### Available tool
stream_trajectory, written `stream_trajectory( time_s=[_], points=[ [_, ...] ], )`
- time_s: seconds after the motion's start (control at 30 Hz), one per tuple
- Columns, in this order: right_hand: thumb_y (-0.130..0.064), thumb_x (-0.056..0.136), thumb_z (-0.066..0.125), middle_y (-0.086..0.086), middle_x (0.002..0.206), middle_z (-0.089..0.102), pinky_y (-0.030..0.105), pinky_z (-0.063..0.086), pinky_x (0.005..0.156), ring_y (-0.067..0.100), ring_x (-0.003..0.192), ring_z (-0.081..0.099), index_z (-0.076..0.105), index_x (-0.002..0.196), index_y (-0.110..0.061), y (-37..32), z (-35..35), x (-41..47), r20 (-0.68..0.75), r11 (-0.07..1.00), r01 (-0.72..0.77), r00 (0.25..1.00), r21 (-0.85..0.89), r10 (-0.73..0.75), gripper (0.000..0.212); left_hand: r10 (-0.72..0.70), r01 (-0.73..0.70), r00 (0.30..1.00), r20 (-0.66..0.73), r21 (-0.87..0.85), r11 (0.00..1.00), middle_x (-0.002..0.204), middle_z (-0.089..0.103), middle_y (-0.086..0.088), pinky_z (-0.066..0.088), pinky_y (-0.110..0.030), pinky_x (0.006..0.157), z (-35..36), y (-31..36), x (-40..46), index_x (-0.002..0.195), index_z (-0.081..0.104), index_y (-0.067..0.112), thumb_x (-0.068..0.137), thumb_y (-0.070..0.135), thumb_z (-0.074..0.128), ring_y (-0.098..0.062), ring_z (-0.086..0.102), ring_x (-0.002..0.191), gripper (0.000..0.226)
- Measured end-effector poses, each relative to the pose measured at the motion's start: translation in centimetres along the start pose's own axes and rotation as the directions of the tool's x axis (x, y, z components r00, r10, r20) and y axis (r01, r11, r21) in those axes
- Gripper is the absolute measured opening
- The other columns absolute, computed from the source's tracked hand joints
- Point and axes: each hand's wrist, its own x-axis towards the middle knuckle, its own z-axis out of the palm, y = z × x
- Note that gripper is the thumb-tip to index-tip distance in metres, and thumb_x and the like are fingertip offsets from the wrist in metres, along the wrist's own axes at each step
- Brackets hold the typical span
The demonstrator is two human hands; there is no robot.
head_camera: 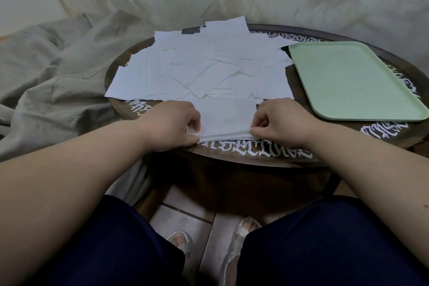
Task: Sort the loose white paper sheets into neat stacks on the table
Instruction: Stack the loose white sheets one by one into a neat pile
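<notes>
Fingers (193, 129) of two hands, one stack (226, 121)

Both forearms reach forward and angle inward. The left hand (171, 123) and right hand (282, 121) face each other, fingers curled, pinching the stack's (226, 121) side edges.

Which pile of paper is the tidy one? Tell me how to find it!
Start at the round dark table with white lettering on its rim. At its near edge, the left hand and right hand pinch a small stack. Unlike the scattered sheets behind it, its edges line up.
</notes>
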Motion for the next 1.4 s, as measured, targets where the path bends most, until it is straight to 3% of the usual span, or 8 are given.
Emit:
stream_trajectory(
  time_s=[0.23, 0.4, 0.53, 0.67, 0.8, 0.9, 1.1, 1.4],
  points=[
    [-0.023, 0.081, 0.064, -0.004, 0.084, 0.069, 0.028, 0.049, 0.074, 0.012, 0.076, 0.061, 0.071, 0.073, -0.021, -0.03, 0.04, 0.08, 0.011, 1.000, -0.004, 1.000, 0.000, 0.004, 0.011, -0.005, 0.004, 1.000, 0.006, 0.100, 0.995, 0.103, 0.061, 0.007, 0.044, -0.033, 0.083, 0.08, 0.45, 0.29, 0.095, 0.063, 0.024, 0.084, 0.030, 0.059, -0.017, 0.056, 0.094, 0.013],
    [-0.035, 0.078, 0.068, -0.010, 0.081, 0.057, 0.025, 0.040, 0.067, 0.008, 0.072, 0.051, 0.066, 0.078, -0.022, -0.21, -0.01, 0.05, 0.016, 0.999, 0.021, 1.000, -0.034, -0.020, 0.012, -0.050, 0.050, 0.999, -0.023, 0.033, 0.998, 0.094, 0.065, 0.005, 0.045, -0.034, 0.080, -0.05, 0.26, 0.22, 0.089, 0.063, 0.021, 0.082, 0.023, 0.059, -0.018, 0.056, 0.090, 0.008],
    [-0.043, 0.077, 0.070, -0.006, 0.091, 0.053, 0.026, 0.037, 0.070, 0.012, 0.082, 0.051, 0.055, 0.081, -0.028, -0.75, 0.20, 0.36, 0.037, 0.995, 0.074, 0.997, -0.068, -0.072, 0.022, -0.063, 0.059, 0.993, -0.102, -0.046, 0.997, 0.089, 0.065, 0.002, 0.046, -0.036, 0.079, -0.49, 0.13, -0.08, 0.086, 0.064, 0.018, 0.081, 0.019, 0.061, -0.020, 0.058, 0.087, 0.006],
    [-0.033, 0.080, 0.067, -0.010, 0.083, 0.051, 0.027, 0.041, 0.071, 0.012, 0.080, 0.052, 0.059, 0.078, -0.028, -0.70, 0.12, 0.33, 0.013, 0.996, 0.073, 0.997, -0.042, -0.073, 0.010, -0.037, 0.028, 0.990, -0.134, -0.072, 0.997, 0.087, 0.064, 0.004, 0.047, -0.036, 0.078, -0.64, 0.13, -0.29, 0.081, 0.061, 0.021, 0.080, 0.020, 0.064, -0.019, 0.058, 0.085, 0.003],
    [-0.027, 0.081, 0.066, -0.015, 0.073, 0.043, 0.024, 0.032, 0.066, 0.009, 0.074, 0.046, 0.063, 0.079, -0.025, -0.34, -0.03, 0.17, 0.022, 0.997, 0.064, 0.998, -0.035, -0.063, 0.004, -0.014, 0.011, 0.999, -0.050, -0.068, 0.998, 0.087, 0.060, 0.007, 0.046, -0.033, 0.078, -0.50, -0.08, -0.36, 0.076, 0.055, 0.029, 0.077, 0.029, 0.069, -0.015, 0.057, 0.084, 0.015],
    [-0.029, 0.080, 0.068, -0.014, 0.076, 0.044, 0.023, 0.032, 0.067, 0.009, 0.075, 0.046, 0.060, 0.078, -0.027, -0.36, -0.06, 0.18, 0.034, 0.997, 0.063, 0.998, -0.038, -0.062, 0.008, -0.027, 0.028, 0.999, 0.023, -0.046, 0.999, 0.087, 0.056, 0.008, 0.044, -0.029, 0.075, -0.28, -0.08, -0.26, 0.077, 0.055, 0.030, 0.075, 0.042, 0.074, -0.013, 0.055, 0.081, 0.023],
    [-0.033, 0.075, 0.073, -0.002, 0.100, 0.052, 0.029, 0.046, 0.079, 0.016, 0.086, 0.057, 0.058, 0.079, -0.027, -0.33, -0.18, 0.00, 0.081, 0.999, 0.045, 0.996, -0.019, -0.043, 0.017, -0.094, 0.094, 0.995, 0.025, -0.020, 0.995, 0.091, 0.055, 0.005, 0.045, -0.031, 0.078, -0.31, 0.17, 0.01, 0.071, 0.049, 0.030, 0.072, 0.048, 0.075, -0.015, 0.056, 0.085, 0.031],
    [-0.025, 0.078, 0.071, -0.006, 0.086, 0.047, 0.026, 0.041, 0.073, 0.012, 0.077, 0.048, 0.057, 0.076, -0.024, -0.47, 0.05, 0.22, 0.075, 0.997, 0.067, 0.995, -0.040, -0.064, 0.014, -0.168, 0.168, 0.986, 0.003, -0.063, 0.984, 0.081, 0.053, 0.010, 0.039, -0.028, 0.069, -0.03, 0.16, 0.03, 0.071, 0.054, 0.025, 0.069, 0.044, 0.078, -0.013, 0.053, 0.079, 0.031]
  ],
)
